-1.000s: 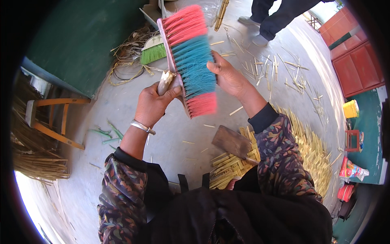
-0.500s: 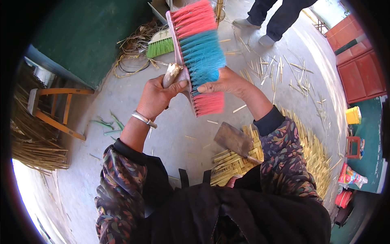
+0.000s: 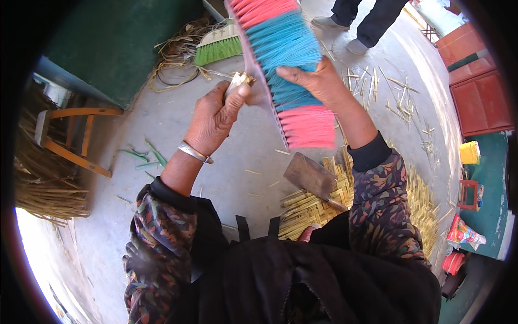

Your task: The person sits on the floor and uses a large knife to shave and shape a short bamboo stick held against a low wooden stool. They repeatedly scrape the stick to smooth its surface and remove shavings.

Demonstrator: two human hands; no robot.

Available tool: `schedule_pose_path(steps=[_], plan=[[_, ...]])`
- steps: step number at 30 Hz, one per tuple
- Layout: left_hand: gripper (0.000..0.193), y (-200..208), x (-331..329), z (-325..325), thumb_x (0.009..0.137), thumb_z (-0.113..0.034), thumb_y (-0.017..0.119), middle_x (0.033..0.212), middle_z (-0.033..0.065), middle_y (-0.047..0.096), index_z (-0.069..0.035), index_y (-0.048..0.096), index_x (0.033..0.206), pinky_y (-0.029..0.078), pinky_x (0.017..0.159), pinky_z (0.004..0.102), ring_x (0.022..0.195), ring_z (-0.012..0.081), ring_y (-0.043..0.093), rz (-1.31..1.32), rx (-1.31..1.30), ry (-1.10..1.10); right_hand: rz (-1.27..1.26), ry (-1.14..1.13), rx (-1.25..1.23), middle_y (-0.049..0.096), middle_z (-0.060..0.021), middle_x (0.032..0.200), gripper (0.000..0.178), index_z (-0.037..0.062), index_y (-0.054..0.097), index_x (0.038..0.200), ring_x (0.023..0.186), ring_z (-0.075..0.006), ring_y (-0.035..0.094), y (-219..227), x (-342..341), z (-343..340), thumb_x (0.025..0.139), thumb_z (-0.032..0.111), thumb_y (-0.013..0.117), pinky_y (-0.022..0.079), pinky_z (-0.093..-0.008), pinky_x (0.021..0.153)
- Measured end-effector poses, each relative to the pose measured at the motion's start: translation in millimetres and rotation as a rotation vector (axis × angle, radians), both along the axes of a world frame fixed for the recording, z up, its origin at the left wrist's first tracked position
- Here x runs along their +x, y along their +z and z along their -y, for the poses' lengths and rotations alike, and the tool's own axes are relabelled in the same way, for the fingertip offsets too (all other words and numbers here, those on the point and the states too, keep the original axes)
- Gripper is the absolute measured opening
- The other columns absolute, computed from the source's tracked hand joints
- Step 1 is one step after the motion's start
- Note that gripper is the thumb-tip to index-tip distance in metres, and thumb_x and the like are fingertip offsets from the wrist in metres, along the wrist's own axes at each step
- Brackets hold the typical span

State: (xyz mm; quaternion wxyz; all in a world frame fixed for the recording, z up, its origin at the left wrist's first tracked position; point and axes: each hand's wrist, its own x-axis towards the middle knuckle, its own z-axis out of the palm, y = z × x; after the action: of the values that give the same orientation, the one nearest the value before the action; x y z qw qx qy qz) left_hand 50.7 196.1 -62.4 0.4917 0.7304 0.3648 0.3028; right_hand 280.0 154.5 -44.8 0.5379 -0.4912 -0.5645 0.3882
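My right hand grips a broom head with red and blue bristles. Its thumb lies across the blue bristles and its other fingers are hidden behind them. The head stands tilted, bristles to the right, and its top runs out of the picture. My left hand, a silver bracelet at its wrist, is closed around a wooden stick with a rough, pale end. That end sits just left of the broom head's pinkish back; whether they touch, I cannot tell.
A flat-bladed cleaver-like tool rests on a woven straw mat. Behind the stick lies a green-bristled broom by tangled cord. Straw pieces litter the floor. A wooden stool stands left; another person's legs are at the back.
My right hand has shifted up and right with the broom head, and its back now stands farther from my left hand. My left hand has barely moved, still holding the stick.
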Motion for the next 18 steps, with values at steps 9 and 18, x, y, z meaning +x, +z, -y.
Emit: schedule_pose_path(steps=[9,18], plan=[[0.046,7.3,3.1,15.0,0.094,-0.044,0.052,0.065,0.0174,0.056,0.001,0.055,0.101,0.046,0.056,0.0357,0.057,0.0286,0.057,-0.119,0.176,0.012,0.049,-0.067,0.215,0.069,0.0017,0.093,0.023,0.0078,0.069,0.100,0.083,-0.0064,0.061,38.5,27.2,13.6,0.079,0.014,0.076,0.050,-0.0247,0.079],[0.045,10.1,0.5,18.5,0.093,-0.044,0.054,0.063,0.0162,0.057,0.000,0.055,0.098,0.046,0.054,0.0353,0.056,0.0310,0.059,-0.143,0.296,0.006,0.255,-0.018,0.235,0.069,-0.0003,0.092,0.027,0.0049,0.067,0.102,0.083,-0.0072,0.061,47.6,20.8,22.6,0.078,0.011,0.076,0.050,-0.0253,0.078]])
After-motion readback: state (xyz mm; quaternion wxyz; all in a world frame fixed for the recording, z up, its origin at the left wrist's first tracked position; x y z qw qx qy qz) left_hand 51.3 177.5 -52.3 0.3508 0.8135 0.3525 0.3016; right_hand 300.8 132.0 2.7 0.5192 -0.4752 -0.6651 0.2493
